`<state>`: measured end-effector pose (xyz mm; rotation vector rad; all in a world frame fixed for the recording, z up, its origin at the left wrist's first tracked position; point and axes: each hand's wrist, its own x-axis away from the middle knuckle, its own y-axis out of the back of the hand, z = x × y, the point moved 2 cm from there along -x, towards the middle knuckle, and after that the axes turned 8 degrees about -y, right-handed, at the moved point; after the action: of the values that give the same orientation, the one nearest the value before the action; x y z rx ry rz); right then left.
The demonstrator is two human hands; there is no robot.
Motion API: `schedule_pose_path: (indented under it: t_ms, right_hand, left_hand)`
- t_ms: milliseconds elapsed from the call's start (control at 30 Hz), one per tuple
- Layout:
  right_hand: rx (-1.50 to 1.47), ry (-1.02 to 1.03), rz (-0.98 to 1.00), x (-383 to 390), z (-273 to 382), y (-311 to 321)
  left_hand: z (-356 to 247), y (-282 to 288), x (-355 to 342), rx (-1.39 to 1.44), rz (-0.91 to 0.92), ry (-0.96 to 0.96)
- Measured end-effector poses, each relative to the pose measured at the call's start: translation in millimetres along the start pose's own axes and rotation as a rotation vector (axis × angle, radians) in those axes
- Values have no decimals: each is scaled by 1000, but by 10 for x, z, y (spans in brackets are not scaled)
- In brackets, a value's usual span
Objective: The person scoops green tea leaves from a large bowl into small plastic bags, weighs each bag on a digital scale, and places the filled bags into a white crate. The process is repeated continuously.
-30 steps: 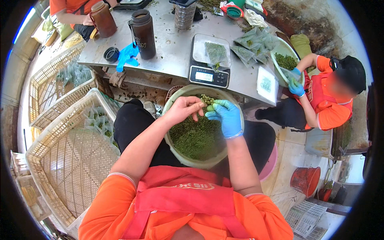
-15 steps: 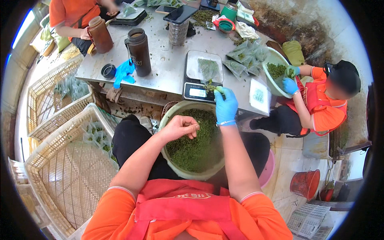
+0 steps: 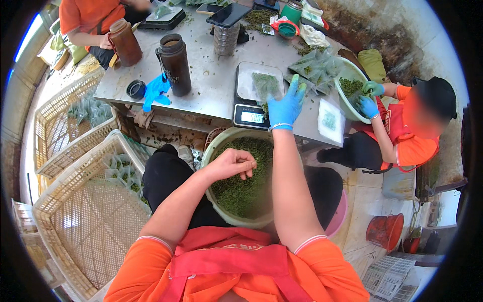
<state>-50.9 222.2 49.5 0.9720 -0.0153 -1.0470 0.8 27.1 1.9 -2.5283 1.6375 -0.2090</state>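
A digital scale (image 3: 242, 90) stands at the near edge of the metal table, its display lit. On its plate lies a clear bag (image 3: 265, 85) of small green plant bits. My right hand (image 3: 286, 105), in a blue glove with green-stained fingertips, reaches over the bag's right side, its fingers stretched out. A few green sprigs show beside the glove, near the display. Bare and curled, my left hand (image 3: 234, 164) hovers above a pale basin (image 3: 207, 189) of loose green plant bits (image 3: 244, 189) between my knees. What its fingers hold, if anything, is hidden.
Filled bags (image 3: 313, 66) and a white packet stack (image 3: 330, 121) lie right of the scale. A dark bottle (image 3: 174, 65) and blue glove (image 3: 156, 92) sit left. Plastic crates (image 3: 75, 221) stand at my left; co-workers sit at right, hands in a basin (image 3: 343, 95), and far left.
My right hand has let go of its green sprig by the scale and stretched its fingers, moving slightly forward. My left hand stays curled over the basin, shifted slightly rightward in view.
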Motion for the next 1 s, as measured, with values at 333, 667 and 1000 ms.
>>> schedule_pose_path:
  t_ms: [333, 667, 1000]
  right_hand:
    - [-540, 185, 297, 708, -534, 478]
    - [-350, 206, 465, 708, -335, 294]
    - [-12, 332, 363, 424, -68, 210]
  left_hand:
    - [-6, -16, 51, -1139, 76, -168]
    - [-6, 126, 50, -1143, -237, -302]
    - [2, 104, -3, -1118, -232, -308]
